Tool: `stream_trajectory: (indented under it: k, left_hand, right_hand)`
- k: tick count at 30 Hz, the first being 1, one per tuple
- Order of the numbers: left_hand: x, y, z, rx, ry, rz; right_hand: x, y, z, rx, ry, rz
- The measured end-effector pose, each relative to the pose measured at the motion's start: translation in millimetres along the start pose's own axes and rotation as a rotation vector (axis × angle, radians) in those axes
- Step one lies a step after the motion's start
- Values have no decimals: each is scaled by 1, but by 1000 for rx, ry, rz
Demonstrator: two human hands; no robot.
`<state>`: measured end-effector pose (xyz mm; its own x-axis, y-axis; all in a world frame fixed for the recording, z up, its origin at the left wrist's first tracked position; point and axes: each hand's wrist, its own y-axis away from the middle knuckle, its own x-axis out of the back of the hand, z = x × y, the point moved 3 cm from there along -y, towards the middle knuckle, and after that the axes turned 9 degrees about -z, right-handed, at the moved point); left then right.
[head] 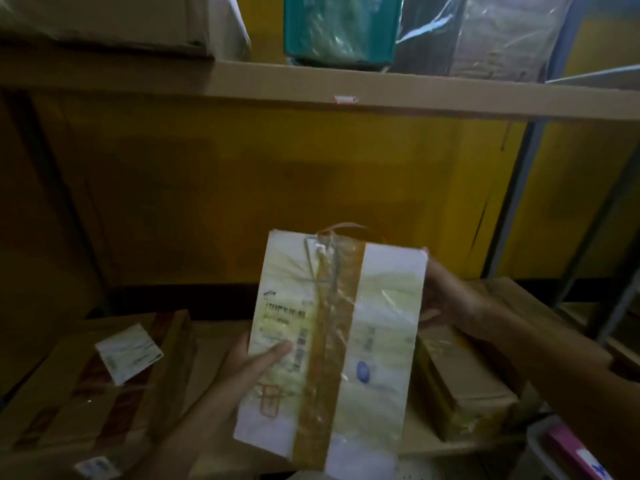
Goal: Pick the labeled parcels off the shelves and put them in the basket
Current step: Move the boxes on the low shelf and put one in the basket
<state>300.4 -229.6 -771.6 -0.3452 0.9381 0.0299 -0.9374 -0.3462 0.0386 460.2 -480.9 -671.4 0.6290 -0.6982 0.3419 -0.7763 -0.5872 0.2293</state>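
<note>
I hold a flat white parcel (377, 341) in front of the lower shelf, its face toward me. A brown tape strip runs down its middle, and a printed label with barcodes sits on its left half. My left hand (252, 363) grips the parcel's left edge, thumb lying across the label. My right hand (450, 299) grips the right edge, fingers behind the parcel. A grey basket (540, 448) shows only as a corner at the bottom right.
A brown box (114, 382) with a white label lies on the lower shelf at left. Another taped brown box (464, 375) lies at right behind the parcel. The upper shelf board (311, 84) carries a teal box (339, 29) and plastic-wrapped packages. A yellow wall stands behind.
</note>
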Motion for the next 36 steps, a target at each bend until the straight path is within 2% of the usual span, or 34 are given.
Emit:
stream_trajectory:
  k: [3,6,11,16,19,21,24,26,28,30,32,36]
  left_hand:
    - [-10,-10,8,-47,30,81]
    - [-15,-18,21,-88,10,91]
    - [-22,-22,36,-150,5,71]
    - [-24,-21,34,-194,88,-3]
    - [-28,-21,18,-160,143,-118]
    - [-35,-23,8,-121,157,-164]
    - [-42,-27,-6,-50,187,-127]
    - [-43,-29,-19,15,185,-104]
    - [-37,-30,-37,95,166,-90]
    - [-25,-28,-63,168,130,-61]
    - [-16,-23,-86,244,87,-23]
    - [-7,-21,-120,308,-132,95]
  right_hand:
    - [-16,-3,0,209,-178,34]
    - [-29,-5,-4,417,-115,12]
    - [-27,-14,6,531,-115,79]
    - [-14,-19,14,558,-213,106]
    - [-8,-20,24,499,-309,189]
    - [-10,-19,33,348,-252,304]
    - [-17,-24,43,73,233,440]
    - [-28,-25,52,-24,348,346]
    - [-44,-26,70,-37,303,181]
    - [-66,-27,97,-141,271,30]
    - [-91,-27,125,-236,306,-48]
    - [-119,-29,150,-107,384,-59]
